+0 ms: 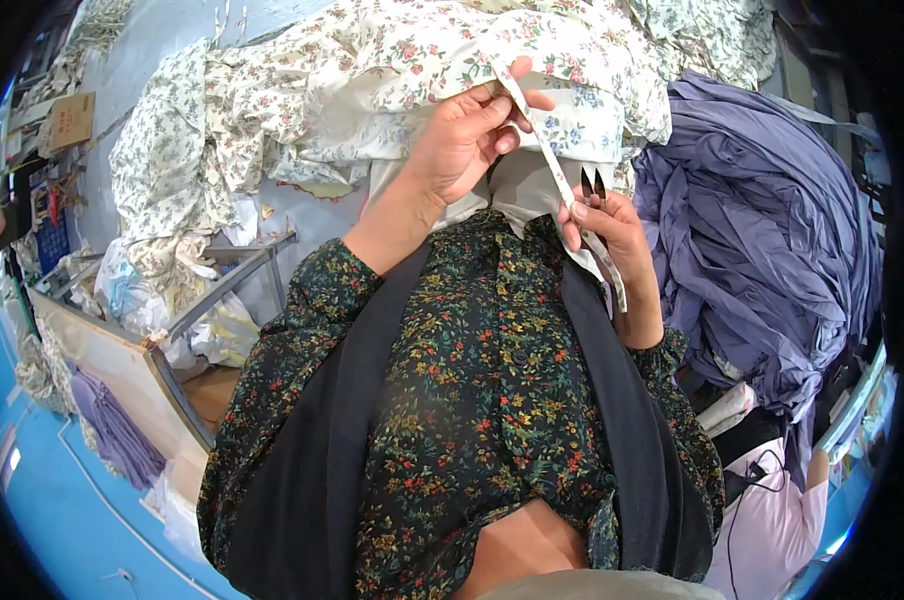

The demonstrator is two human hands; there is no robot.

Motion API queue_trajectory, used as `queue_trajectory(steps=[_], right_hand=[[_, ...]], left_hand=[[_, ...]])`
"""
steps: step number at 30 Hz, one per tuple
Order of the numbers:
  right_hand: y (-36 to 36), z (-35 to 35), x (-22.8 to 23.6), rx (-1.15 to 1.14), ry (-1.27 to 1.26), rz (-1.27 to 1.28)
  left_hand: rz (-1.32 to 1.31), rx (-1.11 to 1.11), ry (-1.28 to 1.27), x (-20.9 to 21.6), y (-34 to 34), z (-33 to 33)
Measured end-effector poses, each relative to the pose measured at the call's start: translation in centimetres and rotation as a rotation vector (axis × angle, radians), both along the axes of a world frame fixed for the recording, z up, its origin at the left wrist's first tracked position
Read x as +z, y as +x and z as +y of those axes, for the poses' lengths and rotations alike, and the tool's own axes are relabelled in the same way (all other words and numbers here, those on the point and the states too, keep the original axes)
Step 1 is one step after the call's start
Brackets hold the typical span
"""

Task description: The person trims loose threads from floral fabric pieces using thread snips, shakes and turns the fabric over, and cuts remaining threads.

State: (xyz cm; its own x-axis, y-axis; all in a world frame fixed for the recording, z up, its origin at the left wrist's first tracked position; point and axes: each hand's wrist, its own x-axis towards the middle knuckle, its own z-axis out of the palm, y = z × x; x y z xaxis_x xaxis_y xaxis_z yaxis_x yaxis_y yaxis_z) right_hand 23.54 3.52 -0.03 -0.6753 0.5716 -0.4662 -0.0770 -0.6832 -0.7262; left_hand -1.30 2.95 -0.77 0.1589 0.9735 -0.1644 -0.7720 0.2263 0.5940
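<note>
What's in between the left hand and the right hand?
A narrow white floral fabric strip, running slantwise from the left hand to the right hand; the head view shows it.

The narrow strip [547, 153] is thin, matt printed cloth, smooth along its flat face, while the dark blades of the snips [599, 186] look like metal with a slight shine. The floral fabric [402, 70] is soft matt cloth, gently rumpled, and the purple fabric [762, 240] is smooth, heavily creased cloth with a faint sheen. The frame [222, 291] looks like dull grey metal, the bags [220, 338] thin, glossy, crinkled plastic, the box [73, 121] matt brown cardboard, and the blue floor [32, 530] smooth and slightly glossy.
</note>
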Motion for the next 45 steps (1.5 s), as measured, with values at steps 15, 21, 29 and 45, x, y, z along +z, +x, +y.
queue_trajectory(steps=[15,21,29,45], right_hand=[[-8.9,3.7,0.4,-0.182,0.909,-0.435],[-7.8,4.0,0.9,-0.246,0.233,-0.024],[-5.6,2.9,2.8,-0.129,0.243,-0.296],[-3.1,1.6,0.8,-0.027,0.189,-0.308]], left_hand=[[0.584,0.146,-0.188,-0.4,0.7,-1.9],[0.679,0.104,-0.253,0.4,0.8,-1.9],[0.503,0.077,-0.23,-0.1,0.3,-1.1],[0.245,0.187,-0.258,0.2,-1.6,1.0]])
